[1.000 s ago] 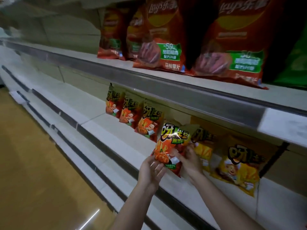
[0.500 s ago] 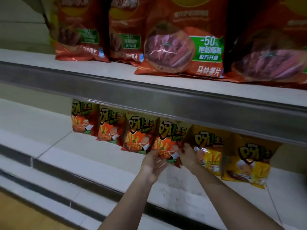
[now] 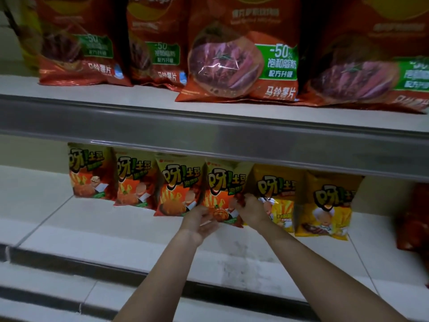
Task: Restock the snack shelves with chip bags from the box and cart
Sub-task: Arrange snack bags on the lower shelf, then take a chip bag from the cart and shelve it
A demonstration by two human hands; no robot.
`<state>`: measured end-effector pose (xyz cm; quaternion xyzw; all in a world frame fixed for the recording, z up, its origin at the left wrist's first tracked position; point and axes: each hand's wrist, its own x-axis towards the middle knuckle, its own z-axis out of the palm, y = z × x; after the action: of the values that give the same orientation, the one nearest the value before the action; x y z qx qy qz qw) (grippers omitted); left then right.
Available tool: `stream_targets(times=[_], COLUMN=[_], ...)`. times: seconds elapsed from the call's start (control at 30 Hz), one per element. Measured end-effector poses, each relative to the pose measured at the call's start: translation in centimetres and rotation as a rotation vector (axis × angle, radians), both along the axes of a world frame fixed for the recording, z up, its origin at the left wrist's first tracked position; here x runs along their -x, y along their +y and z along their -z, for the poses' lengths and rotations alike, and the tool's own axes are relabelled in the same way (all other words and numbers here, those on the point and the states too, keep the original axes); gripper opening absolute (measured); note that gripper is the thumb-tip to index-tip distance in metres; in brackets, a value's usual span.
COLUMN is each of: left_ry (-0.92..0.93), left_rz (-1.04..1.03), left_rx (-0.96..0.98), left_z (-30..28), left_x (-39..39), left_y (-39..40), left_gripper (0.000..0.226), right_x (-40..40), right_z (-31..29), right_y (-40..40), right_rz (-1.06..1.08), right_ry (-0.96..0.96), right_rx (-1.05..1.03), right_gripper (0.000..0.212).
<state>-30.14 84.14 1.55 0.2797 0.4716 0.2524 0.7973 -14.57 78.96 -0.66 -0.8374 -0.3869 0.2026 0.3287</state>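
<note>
An orange chip bag (image 3: 222,189) stands upright on the middle shelf (image 3: 243,249), fourth in a row of matching orange bags (image 3: 137,182). My right hand (image 3: 251,209) pinches its lower right edge. My left hand (image 3: 200,220) cups its bottom left corner with curled fingers. Two yellow bags (image 3: 325,205) of the same brand stand just right of it, the nearer one partly hidden behind my right hand.
Large red chip bags (image 3: 241,56) line the upper shelf (image 3: 162,122), whose grey front rail overhangs the small bags' tops. A dark red bag (image 3: 415,219) sits at the far right. Bare white shelf stretches left of the row, with lower shelf edges below.
The bag has gone from held out in front of the shelf to standing in the row. The camera has come closer and dropped lower, and both hands stay on the bag's lower edge.
</note>
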Motion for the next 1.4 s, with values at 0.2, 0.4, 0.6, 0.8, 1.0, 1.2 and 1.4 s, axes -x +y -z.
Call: stream_targets(times=[0.2, 0.4, 0.6, 0.8, 1.0, 1.2, 1.4], left_ry=[-0.044, -0.136, -0.245, -0.273, -0.308, -0.333, -0.326], left_rz=[0.092, 0.361, 0.679, 1.029, 1.331, 1.617, 1.899], left_rx=[-0.074, -0.2, -0.214, -0.186, -0.156, -0.184, -0.142], left_z=[-2.2, -5.7, -8.7, -10.3, -11.4, -12.2, -10.2], left_x=[-1.4, -7.0, -13.8, -20.2, -22.8, -24.1, -25.4], left_y=[-2.3, -8.2, -20.2, -37.5, -55.2, -70.4, -86.5], left_gripper=[0.011, 0.011, 0.015, 0.016, 0.016, 0.018, 0.016], right_x=[1.4, -0.2, -4.7, -7.6, -7.4, -5.0, -1.4], right_z=[-1.2, -5.0, -6.9, -8.0, -8.2, -8.3, -7.3], right_y=[-3.7, -12.4, -27.0, -46.1, -64.6, -79.0, -91.6], right_rz=[-0.072, -0.005, 0.286, 0.534, 0.817, 1.101, 1.45], right_ry=[0.154, 0.436, 0.342, 0.179, 0.113, -0.037, -0.181], right_rx=[-0.259, -0.453, -0.642, -0.677, -0.738, -0.801, -0.729], right_gripper=[0.011, 0.017, 0.014, 0.017, 0.013, 0.008, 0.013])
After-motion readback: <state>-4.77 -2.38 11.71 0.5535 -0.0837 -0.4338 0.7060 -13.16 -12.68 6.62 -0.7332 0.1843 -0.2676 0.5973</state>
